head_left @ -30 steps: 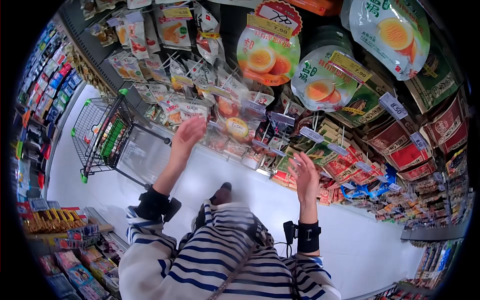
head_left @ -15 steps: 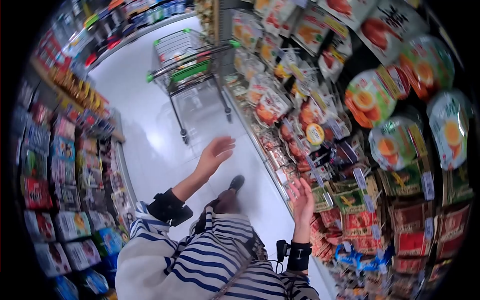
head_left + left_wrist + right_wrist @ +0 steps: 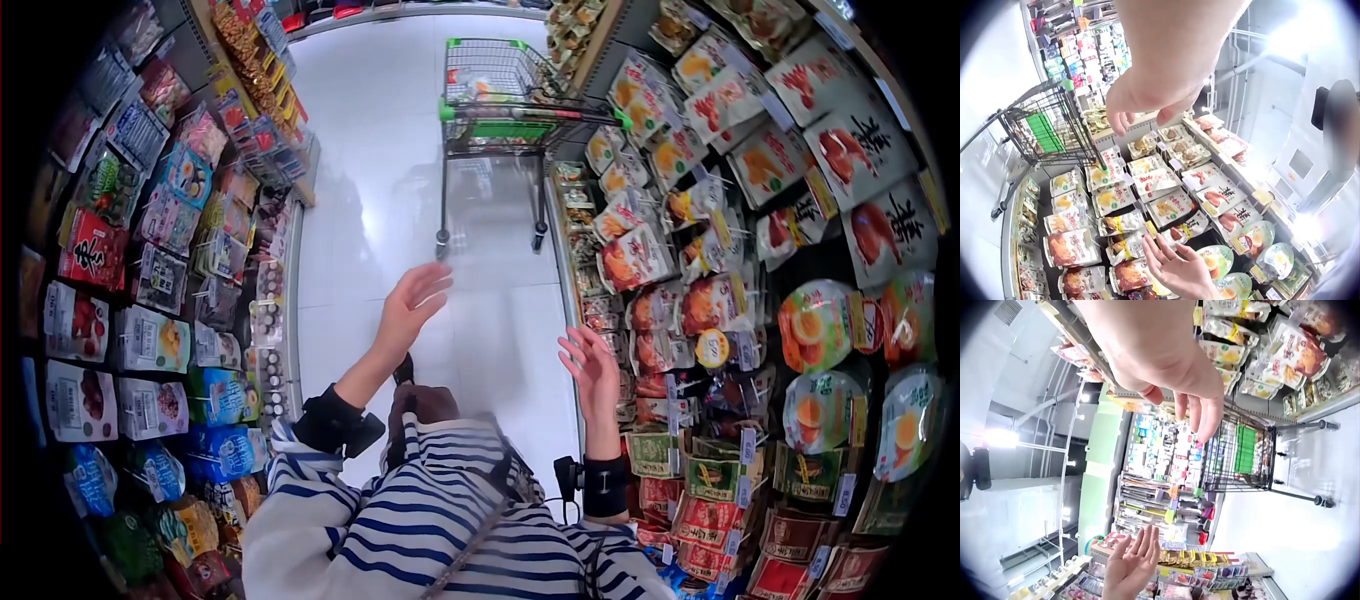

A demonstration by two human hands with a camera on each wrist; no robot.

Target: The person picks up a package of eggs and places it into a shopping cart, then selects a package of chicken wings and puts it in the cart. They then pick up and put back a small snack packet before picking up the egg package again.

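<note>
My left hand (image 3: 414, 300) is raised over the aisle floor in the head view, its fingers relaxed and holding nothing. My right hand (image 3: 593, 372) is lifted beside the right-hand shelf, fingers loosely spread, also holding nothing. Nearest to it are hanging food packets (image 3: 655, 355) on that shelf. Ahead of both hands stands a shopping cart (image 3: 497, 128) with green handle trim and some packets inside. In the right wrist view, the right hand (image 3: 1172, 375) hangs at the top with fingers drooping, and the left hand (image 3: 1132, 565) shows below, palm visible.
Shelves of bagged snacks (image 3: 150, 340) line the left side. On the right hang meat packets (image 3: 720, 100), round egg packs (image 3: 822, 410) and red and green bags (image 3: 705, 525). White tiled floor (image 3: 355, 235) runs between the shelves.
My view has swung from facing the right-hand shelf to looking along the aisle. The cart has shifted from the left of the view to the top middle. Both hands stay raised and hold nothing.
</note>
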